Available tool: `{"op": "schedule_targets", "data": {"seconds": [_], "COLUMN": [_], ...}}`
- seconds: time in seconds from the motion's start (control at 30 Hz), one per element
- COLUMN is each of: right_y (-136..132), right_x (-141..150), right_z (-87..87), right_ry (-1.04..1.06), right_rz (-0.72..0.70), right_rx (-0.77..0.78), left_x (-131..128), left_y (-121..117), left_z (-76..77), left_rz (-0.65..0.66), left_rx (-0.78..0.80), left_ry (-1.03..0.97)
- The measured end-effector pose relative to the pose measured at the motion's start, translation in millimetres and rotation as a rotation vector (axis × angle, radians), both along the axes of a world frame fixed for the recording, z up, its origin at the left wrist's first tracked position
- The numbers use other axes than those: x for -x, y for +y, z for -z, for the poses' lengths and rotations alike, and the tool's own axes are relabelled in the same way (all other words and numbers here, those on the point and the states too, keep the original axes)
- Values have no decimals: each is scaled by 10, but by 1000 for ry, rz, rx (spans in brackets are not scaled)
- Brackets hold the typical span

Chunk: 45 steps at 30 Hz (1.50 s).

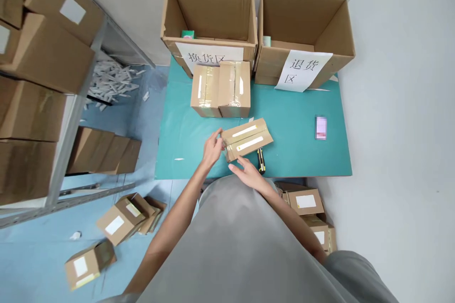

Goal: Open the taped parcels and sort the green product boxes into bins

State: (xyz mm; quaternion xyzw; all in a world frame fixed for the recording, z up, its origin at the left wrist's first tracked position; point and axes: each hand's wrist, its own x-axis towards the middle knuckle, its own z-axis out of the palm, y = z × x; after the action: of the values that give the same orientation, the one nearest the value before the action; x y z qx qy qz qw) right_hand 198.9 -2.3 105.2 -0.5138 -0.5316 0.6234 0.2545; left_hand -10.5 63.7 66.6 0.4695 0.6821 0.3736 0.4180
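One carton (248, 138) lies by two hands (212, 150) (251, 176), one cutter (261, 161).

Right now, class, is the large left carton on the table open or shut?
Open: the large left carton has nothing across its top, its inner walls show, and a green item is visible inside.

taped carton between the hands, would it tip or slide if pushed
The taped carton probably won't tip, since it lies long and low. The smooth-looking teal table may let it slide. Cardboard suggests it's light, though its inside is hidden.
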Motion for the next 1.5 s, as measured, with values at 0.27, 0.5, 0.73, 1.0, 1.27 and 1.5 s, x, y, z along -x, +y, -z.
{"op": "schedule_targets", "data": {"seconds": [0.27, 0.5, 0.73, 1.0, 1.27, 1.5], "right_y": [772, 899, 670, 705, 374, 388], "right_x": [-1052, -870, -639, -423, -720, -637], "right_z": [642, 1094, 984, 1166, 1195, 1064], "right_ry": [-397, -302, -76, -150, -209, -169], "right_rz": [348, 143, 38, -138, -48, -48], "right_rx": [-204, -71, -177, 1, 112, 83], "left_x": [206, 1, 586, 711, 564, 463], "left_y": [-951, -1129, -1122, -1031, -1621, -1552], "left_z": [627, 636, 315, 449, 686, 611], "left_rz": [-221, -119, -334, -405, -495, -521], "left_rx": [251, 237, 66, 343, 347, 253], "left_ry": [-191, -243, -176, -134, -175, -171]}}
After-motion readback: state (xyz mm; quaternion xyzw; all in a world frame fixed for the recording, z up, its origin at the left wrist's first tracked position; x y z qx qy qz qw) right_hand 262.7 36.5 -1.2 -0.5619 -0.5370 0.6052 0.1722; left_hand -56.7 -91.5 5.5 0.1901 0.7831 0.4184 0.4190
